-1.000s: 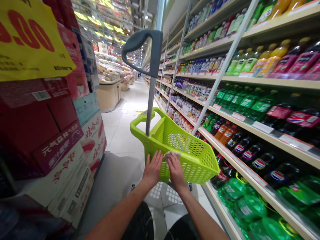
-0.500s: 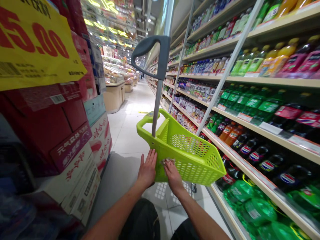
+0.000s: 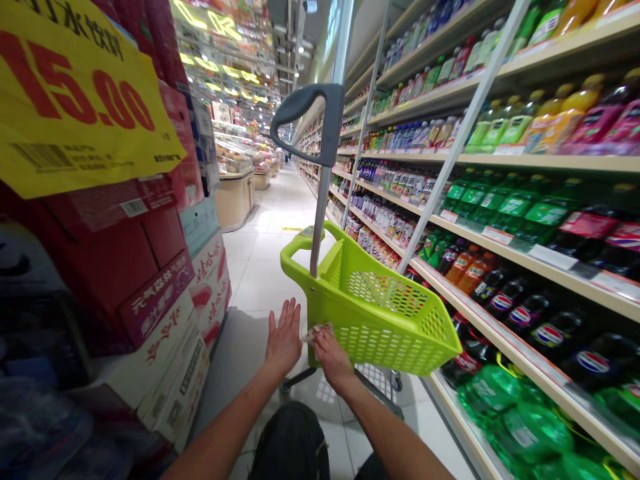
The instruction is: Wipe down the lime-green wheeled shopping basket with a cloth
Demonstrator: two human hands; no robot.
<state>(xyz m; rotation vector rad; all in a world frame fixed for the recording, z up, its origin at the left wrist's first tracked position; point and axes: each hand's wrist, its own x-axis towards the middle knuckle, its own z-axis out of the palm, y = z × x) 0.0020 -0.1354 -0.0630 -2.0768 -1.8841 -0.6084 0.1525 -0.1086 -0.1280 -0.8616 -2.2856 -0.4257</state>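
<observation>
A lime-green plastic shopping basket on a wheeled frame stands in the aisle before me, with a tall grey pull handle rising from it. My right hand is closed on a small whitish cloth pressed against the basket's near corner. My left hand is flat with fingers spread, just left of the basket's corner and apart from it.
Shelves of soft-drink bottles run along the right. Stacked red and white cartons with a yellow price sign stand on the left. The tiled aisle floor runs ahead to display counters.
The basket has shifted right and slightly away in the view. My left hand has come off the basket's side and now hovers to its left. My right hand stays on the cloth at the corner.
</observation>
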